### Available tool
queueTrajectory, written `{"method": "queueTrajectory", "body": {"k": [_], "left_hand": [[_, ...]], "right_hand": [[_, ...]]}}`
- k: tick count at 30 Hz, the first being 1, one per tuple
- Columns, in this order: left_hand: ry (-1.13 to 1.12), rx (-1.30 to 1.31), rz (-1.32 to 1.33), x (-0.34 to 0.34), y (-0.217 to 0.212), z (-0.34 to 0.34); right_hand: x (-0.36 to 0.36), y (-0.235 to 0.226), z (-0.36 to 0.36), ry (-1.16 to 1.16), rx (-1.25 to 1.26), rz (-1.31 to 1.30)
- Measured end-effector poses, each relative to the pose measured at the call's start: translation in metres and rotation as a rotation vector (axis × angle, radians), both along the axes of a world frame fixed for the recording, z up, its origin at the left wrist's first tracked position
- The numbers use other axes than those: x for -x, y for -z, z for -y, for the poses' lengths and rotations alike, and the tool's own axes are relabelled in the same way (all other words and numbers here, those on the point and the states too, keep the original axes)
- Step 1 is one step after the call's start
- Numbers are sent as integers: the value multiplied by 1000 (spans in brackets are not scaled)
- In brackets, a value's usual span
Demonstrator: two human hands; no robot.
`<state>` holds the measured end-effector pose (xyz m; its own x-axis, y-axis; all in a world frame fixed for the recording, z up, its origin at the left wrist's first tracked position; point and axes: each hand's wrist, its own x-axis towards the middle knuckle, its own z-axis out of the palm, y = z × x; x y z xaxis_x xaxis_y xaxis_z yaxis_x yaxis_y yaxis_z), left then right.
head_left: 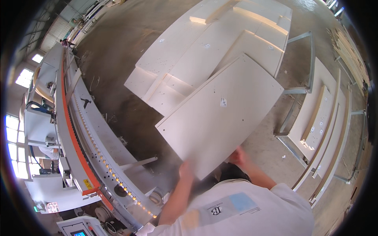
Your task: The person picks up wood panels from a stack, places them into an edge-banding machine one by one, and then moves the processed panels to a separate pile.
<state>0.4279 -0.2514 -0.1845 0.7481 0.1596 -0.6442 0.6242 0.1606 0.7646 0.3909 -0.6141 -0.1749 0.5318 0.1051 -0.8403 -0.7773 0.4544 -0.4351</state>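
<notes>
A large white rectangular panel (pixel 220 110) with a small label and several dark holes lies tilted across the view in front of me. My left hand (pixel 186 171) is closed on its near left edge, close to the near corner. Along the near right edge, my right hand (pixel 237 155) grips the same panel; it is a little blurred and some fingers are hidden. The panel's far end overlaps a broad spread of stacked white panels (pixel 177 51). Whether it touches them I cannot tell.
On my left runs a long edge-banding machine (pixel 78 133) with an orange stripe and a row of yellow rollers; its small screen (pixel 78 233) is at the lower left. Metal frames on my right carry more panels and strips (pixel 315 114). Another person (pixel 67 42) is at the machine's far end.
</notes>
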Motion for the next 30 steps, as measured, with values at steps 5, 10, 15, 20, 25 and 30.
{"method": "queueTrajectory", "body": {"k": [5,10,15,20,25,30], "left_hand": [[-538,47,-205,37,-99,-61],[-775,-222,-86,98,-127,-164],[-823,-381,-26,146,-172,-211],[-874,-557,-104,216,-163,-272],[-958,-616,-233,280,-157,-316],[-765,-932,-464,318,-149,-363]], "right_hand": [[-1,59,125,487,121,78],[-43,61,163,866,155,-161],[-63,51,99,806,-139,210],[-65,12,11,829,2,46],[-78,-24,-72,725,235,-8],[-90,-41,-144,524,82,158]]}}
